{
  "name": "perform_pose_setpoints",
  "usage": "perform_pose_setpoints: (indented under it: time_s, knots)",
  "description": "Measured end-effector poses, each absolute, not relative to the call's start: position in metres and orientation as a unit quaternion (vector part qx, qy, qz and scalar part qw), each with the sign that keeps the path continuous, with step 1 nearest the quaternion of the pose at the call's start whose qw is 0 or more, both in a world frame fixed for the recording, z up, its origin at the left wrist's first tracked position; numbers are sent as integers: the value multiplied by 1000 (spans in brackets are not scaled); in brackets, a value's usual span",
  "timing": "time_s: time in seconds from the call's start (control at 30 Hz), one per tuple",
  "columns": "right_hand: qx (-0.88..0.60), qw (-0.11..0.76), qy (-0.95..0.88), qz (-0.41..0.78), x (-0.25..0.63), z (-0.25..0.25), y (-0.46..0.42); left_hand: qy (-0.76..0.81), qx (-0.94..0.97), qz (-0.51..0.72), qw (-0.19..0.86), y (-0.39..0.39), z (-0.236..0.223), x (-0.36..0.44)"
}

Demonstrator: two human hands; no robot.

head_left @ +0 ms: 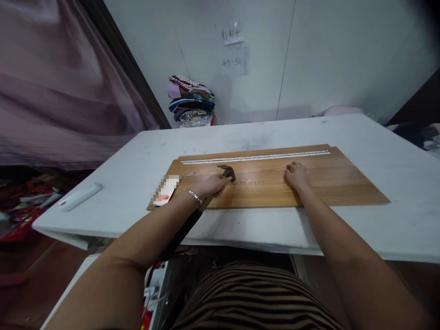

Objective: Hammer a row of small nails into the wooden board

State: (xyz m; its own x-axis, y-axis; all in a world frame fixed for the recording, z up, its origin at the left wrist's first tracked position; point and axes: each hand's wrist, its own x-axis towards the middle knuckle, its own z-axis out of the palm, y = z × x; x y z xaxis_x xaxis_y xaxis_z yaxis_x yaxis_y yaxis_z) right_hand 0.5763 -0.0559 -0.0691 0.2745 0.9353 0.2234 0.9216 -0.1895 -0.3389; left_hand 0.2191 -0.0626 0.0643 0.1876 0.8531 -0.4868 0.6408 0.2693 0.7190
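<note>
A long wooden board (343, 183) lies on the white table (240, 133). My left hand (211, 184), with a bracelet on the wrist, is closed round the handle of a hammer whose dark head (227, 172) rests on the board. Just right of the head runs a row of small nails (250, 182) in the wood. My right hand (297, 176) rests on the board with its fingers curled, right of the nails; what it holds, if anything, I cannot make out. A pale strip (256, 158) runs along the board's far edge.
A small red-and-white box (165, 191) and some loose nails (191, 173) lie at the board's left end. A white flat object (79, 196) sits near the table's left edge. Folded cloths (190, 103) are stacked against the wall. A purple curtain hangs at left.
</note>
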Motion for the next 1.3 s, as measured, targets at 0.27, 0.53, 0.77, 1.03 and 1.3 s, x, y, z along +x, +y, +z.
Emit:
perform_pose_setpoints:
  time_s: [0.27,0.53,0.77,1.03,1.3]
  knots:
    - [-770,214,-601,11,577,-70,-56,634,593,93,488,-57,52,219]
    - [-773,206,-601,12,577,-72,-55,622,594,121,497,-63,67,220]
    - [-772,203,-602,10,575,-68,-55,641,595,89,478,-60,56,220]
    - [-776,199,-599,14,573,-64,-58,630,589,111,494,-59,59,219]
    - [-774,201,-600,17,572,-64,-58,635,591,102,486,-61,62,220]
